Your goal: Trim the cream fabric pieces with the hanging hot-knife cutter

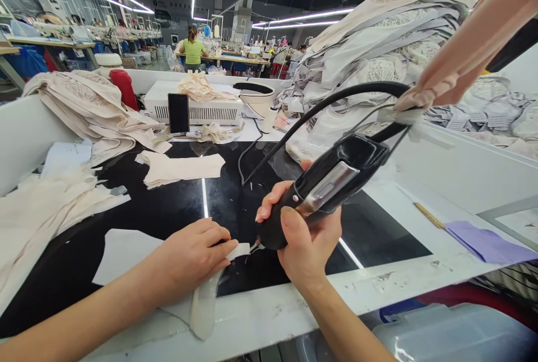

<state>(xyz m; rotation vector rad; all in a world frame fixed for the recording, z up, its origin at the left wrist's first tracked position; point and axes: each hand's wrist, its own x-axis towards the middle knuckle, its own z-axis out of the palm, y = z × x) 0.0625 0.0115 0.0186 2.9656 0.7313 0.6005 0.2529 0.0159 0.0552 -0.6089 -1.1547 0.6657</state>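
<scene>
My right hand point(306, 250) is wrapped round a black corded hand tool point(328, 185) with a silver lever. Its narrow metal tip points down and left, at the end of a pale fabric piece point(241, 250). The fingers of my left hand point(195, 250) are bent together and press this piece onto the black board point(260, 182), close beside the tip. Under my left forearm lies a larger white piece point(126, 250), partly hidden. A translucent strip point(203, 311) hangs over the table's front edge below my left hand. A stack of cream fabric pieces point(185, 168) lies farther back.
A peach fabric band point(466, 54) and black cable run from the tool. High garment piles point(378, 31) rise at right; more fabric point(88, 107) lies left. Behind stand a vented white box point(218, 112) and phone point(179, 114). Purple cloth point(487, 238) lies right. A person point(193, 48) sits far back.
</scene>
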